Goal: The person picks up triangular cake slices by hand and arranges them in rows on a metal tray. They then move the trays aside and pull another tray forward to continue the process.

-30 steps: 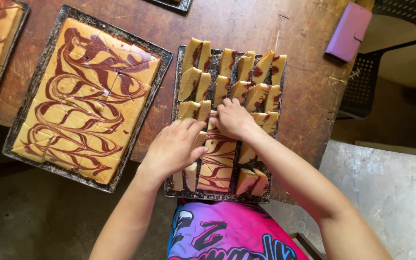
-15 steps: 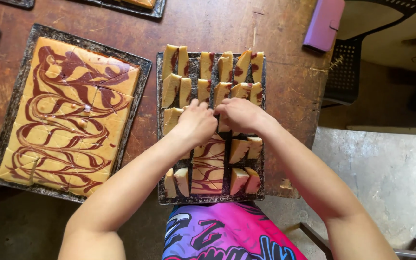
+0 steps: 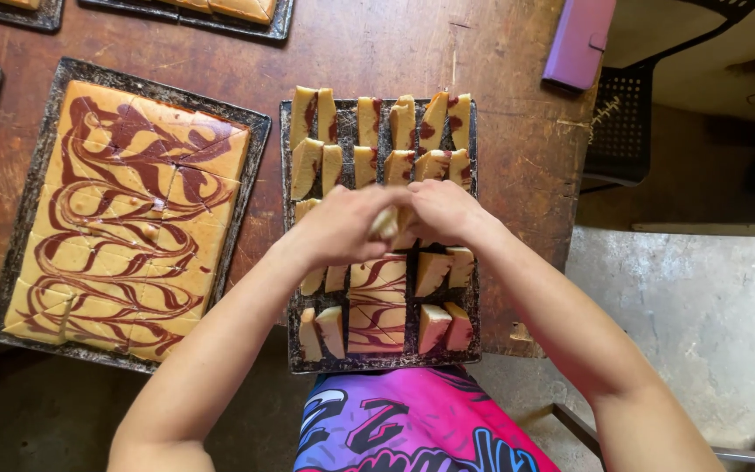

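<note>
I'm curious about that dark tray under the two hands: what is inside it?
The tray holds marbled cake pieces stood on edge, plus a flat uncut strip. The left hand and right hand cover the middle pieces.

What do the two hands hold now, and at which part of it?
The left hand and right hand together hold a cake piece over the tray; the exact place of the grip cannot be told.

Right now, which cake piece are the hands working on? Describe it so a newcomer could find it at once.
On the brown wooden table, find the dark tray of cut marble cake nearest the person. At its middle, the left hand and right hand meet over one pale yellow piece. It alone is pinched between fingers; the other pieces stand or lie untouched.
</note>
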